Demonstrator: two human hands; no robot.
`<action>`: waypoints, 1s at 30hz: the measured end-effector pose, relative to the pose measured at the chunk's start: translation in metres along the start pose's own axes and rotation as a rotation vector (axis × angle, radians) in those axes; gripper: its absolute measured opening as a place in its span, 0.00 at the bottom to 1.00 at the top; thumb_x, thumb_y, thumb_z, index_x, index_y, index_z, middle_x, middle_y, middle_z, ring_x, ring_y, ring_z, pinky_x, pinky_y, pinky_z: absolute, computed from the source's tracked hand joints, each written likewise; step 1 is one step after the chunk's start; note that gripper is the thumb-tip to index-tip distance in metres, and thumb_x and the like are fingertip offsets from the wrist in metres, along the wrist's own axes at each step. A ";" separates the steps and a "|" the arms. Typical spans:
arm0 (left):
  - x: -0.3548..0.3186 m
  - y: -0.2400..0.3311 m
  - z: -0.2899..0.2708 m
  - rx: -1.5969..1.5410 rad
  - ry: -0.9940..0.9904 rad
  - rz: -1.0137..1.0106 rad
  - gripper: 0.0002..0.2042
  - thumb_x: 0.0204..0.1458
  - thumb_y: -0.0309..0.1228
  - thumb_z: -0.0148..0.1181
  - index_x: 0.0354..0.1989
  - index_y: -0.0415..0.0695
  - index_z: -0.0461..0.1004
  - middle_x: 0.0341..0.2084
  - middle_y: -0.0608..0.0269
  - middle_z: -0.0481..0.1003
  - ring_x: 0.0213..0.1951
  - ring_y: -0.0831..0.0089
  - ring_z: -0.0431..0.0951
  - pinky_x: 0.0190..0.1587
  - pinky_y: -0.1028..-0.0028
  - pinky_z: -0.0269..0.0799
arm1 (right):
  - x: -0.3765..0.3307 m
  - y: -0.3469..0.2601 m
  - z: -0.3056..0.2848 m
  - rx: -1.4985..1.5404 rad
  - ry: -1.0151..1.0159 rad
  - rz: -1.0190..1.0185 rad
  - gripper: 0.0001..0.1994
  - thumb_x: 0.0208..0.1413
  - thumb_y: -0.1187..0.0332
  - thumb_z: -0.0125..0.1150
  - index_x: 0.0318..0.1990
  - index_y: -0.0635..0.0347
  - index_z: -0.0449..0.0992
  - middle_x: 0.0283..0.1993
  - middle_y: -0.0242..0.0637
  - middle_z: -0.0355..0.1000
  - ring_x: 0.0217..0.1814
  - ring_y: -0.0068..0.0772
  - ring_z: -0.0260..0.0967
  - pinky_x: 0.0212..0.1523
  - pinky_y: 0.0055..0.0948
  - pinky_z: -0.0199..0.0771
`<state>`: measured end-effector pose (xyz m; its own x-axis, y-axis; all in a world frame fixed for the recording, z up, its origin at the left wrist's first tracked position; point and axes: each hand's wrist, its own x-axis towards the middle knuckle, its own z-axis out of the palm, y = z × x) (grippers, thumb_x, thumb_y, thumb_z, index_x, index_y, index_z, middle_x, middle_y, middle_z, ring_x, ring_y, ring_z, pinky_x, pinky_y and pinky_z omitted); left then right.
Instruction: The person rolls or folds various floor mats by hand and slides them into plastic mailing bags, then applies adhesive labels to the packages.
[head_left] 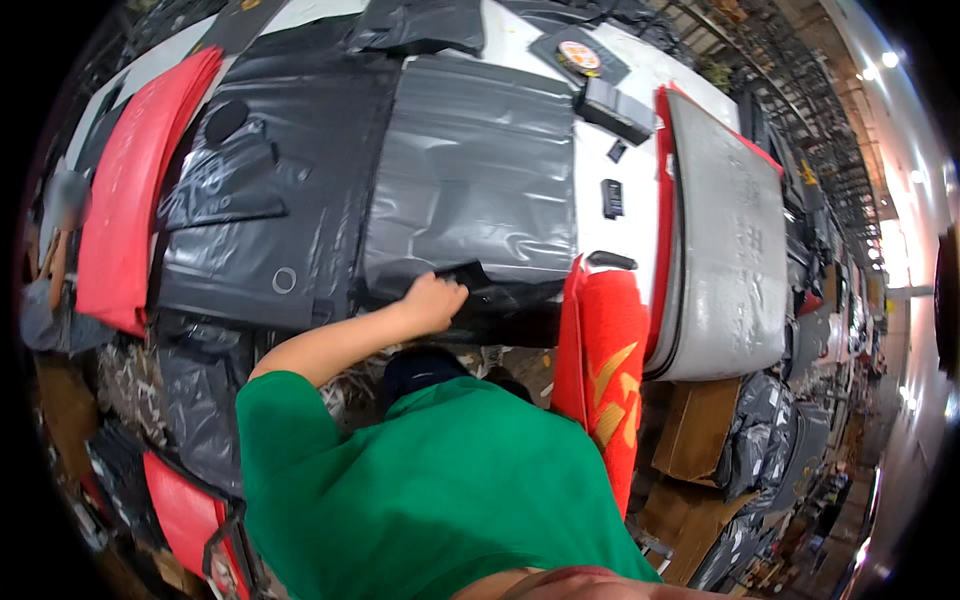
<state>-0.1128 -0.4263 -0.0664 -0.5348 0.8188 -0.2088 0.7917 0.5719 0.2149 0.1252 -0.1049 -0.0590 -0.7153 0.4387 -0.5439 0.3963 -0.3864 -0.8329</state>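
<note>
My left hand (435, 303) is closed on the near edge of a large black plastic bag (475, 165), and its fingers lift a dark fold there. The bag lies flat on the table before me, creased and shiny. My right hand does not show. At my right side a red rolled mat (618, 330) with yellow-orange marks stands against the table edge, its lower part beside my green shirt. Whether my right arm holds it, I cannot tell.
Left lie another black bag (290, 200) and red mats (150, 190). On the right are grey mats (730, 240), a tape roll (578, 57), a dark box (615, 110) and a small black device (612, 198). Cardboard boxes (695, 425) stand below. At far left is another person (62, 250).
</note>
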 end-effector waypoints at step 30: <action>-0.062 0.004 0.123 0.035 0.338 -0.104 0.26 0.47 0.35 0.52 0.59 0.59 0.60 0.63 0.66 0.50 0.65 0.67 0.47 0.60 0.55 0.49 | 0.100 -0.055 0.024 -0.789 -0.679 -0.459 0.19 0.42 0.78 0.62 0.45 0.69 0.67 0.40 0.42 0.72 0.43 0.31 0.69 0.46 0.29 0.68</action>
<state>-0.0398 -0.4809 -0.1697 -0.6762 0.7298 0.1010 0.7342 0.6561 0.1749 0.0181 -0.0597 -0.0655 -0.9551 -0.2154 -0.2034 0.0969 0.4214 -0.9017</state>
